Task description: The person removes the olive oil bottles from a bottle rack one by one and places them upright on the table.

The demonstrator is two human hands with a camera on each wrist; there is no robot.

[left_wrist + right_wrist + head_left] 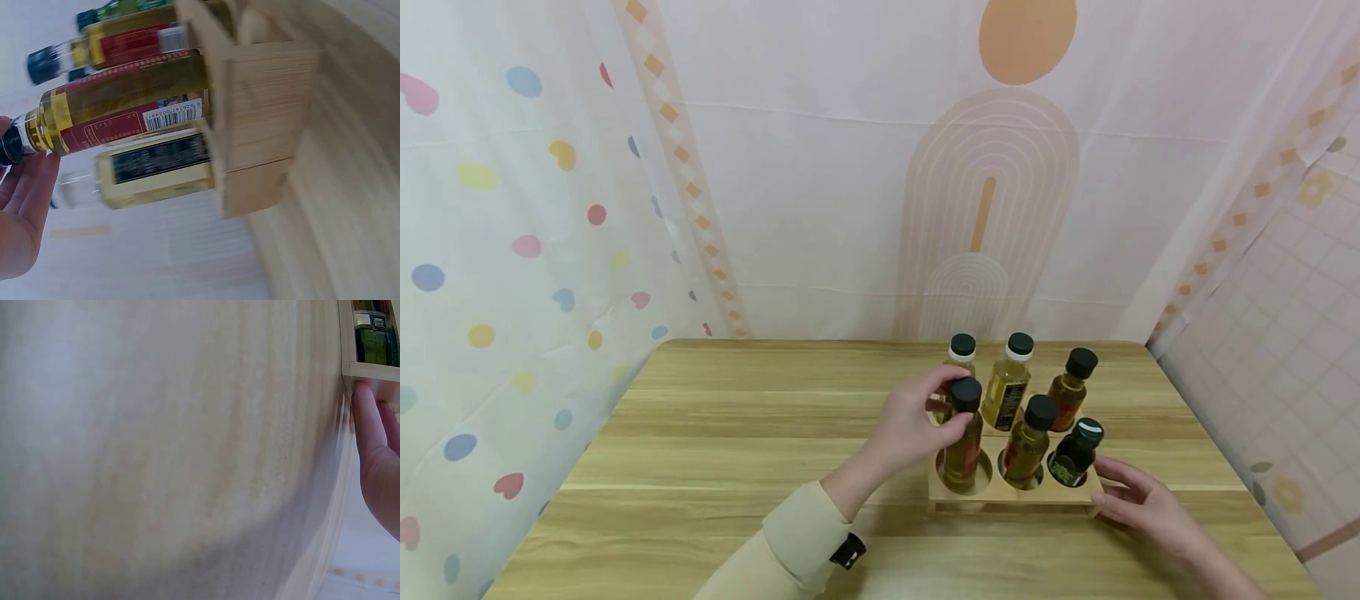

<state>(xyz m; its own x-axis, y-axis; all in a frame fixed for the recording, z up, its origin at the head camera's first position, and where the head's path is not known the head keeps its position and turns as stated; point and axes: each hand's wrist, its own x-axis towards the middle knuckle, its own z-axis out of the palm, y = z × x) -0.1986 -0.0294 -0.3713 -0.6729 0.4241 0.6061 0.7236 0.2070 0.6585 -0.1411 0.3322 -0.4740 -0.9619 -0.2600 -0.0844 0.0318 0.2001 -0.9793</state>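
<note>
On a pale wooden tabletop (pixel 715 433), toward its far right part, a low wooden rack (pixel 1000 490) holds six small bottles in two rows of three, each standing upright in a round hole. The left hand (pixel 917 425) reaches in from the lower middle, its cream sleeve (pixel 793 546) lying over the tabletop. Its fingers and thumb curl round the black cap of the front-left bottle (pixel 964 446), which holds golden oil and carries a red label. That bottle sits in the front-left hole of the rack. In the left wrist view the same bottle (pixel 119 109) shows its red label and a barcode, with the fingers (pixel 25 194) at its capped end.

Beside it in the front row stand a middle bottle (pixel 1028 442) with a black cap and red label, and a dark green bottle (pixel 1073 454) on the right. The back row holds a bottle half hidden behind the left hand (pixel 962 354), a pale yellow bottle with a dark label (pixel 1009 383), and an amber bottle (pixel 1070 390).

The right hand (pixel 1138 500) rests with relaxed, nearly straight fingers against the rack's front right corner, holding nothing. In the right wrist view a fingertip (pixel 365 415) touches the rack's edge (pixel 369 372).

Pastel patterned curtains (pixel 512 208) hang behind and to both sides.
</note>
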